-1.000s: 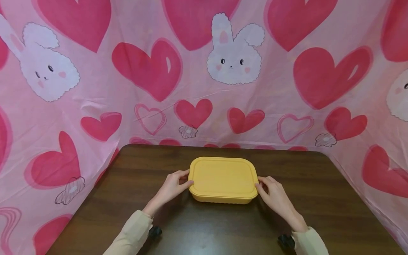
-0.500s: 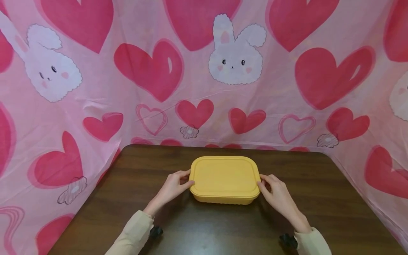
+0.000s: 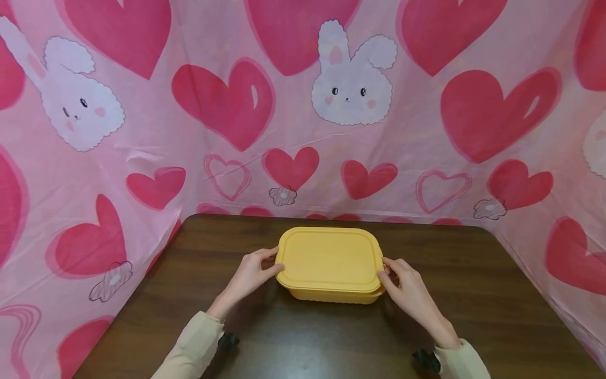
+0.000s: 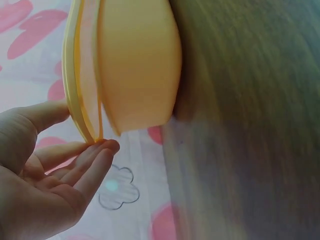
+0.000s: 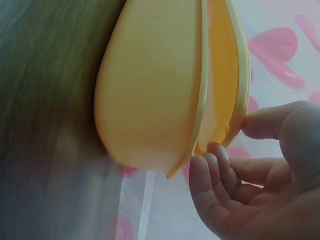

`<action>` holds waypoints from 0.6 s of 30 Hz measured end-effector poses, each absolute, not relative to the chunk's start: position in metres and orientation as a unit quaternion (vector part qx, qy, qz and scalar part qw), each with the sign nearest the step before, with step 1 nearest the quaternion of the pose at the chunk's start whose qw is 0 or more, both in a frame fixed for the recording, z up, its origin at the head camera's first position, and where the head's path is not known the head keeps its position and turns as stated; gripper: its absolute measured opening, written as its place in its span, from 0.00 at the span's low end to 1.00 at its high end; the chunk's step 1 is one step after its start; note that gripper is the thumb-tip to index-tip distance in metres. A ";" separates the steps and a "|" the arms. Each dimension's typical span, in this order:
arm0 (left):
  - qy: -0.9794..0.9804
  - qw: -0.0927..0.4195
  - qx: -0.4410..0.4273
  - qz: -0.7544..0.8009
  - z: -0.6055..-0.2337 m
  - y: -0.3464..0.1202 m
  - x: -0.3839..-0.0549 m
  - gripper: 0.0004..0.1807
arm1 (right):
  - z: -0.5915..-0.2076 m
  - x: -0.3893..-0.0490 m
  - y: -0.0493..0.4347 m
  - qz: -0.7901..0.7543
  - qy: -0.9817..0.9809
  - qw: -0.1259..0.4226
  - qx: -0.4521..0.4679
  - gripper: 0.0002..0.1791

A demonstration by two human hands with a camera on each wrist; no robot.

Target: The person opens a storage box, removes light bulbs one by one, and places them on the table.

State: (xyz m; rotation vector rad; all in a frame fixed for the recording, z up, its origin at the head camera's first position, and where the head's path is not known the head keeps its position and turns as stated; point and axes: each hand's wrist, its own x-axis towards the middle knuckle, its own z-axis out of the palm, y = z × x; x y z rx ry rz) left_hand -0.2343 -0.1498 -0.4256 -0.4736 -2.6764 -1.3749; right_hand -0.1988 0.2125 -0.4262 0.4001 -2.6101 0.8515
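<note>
A yellow rectangular lid with rounded corners sits slightly raised over a yellow food container on the table. In both wrist views a gap shows between the lid's rim and the container. My left hand pinches the lid's left end, thumb on top and fingers under the rim. At the opposite end my right hand grips the lid the same way, its fingertips close to the container's rim. The container's inside is hidden from the head view by the lid.
The dark brown wooden table has rounded far corners. Behind it and at both sides hangs a pink cloth printed with hearts and rabbits. A black strap shows at the left wrist, another black strap at the right.
The lid has come up off the container and shifted slightly left and away, with both hands moving along with it. Earlier it lay seated on the container. The container stays on the table.
</note>
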 end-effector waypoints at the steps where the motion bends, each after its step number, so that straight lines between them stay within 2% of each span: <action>1: -0.876 0.047 -0.155 -0.454 -0.425 -0.152 -0.234 0.29 | -0.426 -0.198 0.210 0.302 -0.923 0.187 0.147 0.17; 9: -0.878 0.045 -0.130 -0.459 -0.415 -0.169 -0.227 0.29 | -0.422 -0.193 0.191 0.317 -0.906 0.212 0.185 0.16; 18: -0.876 0.037 -0.100 -0.471 -0.407 -0.188 -0.220 0.29 | -0.420 -0.190 0.172 0.340 -0.890 0.208 0.220 0.18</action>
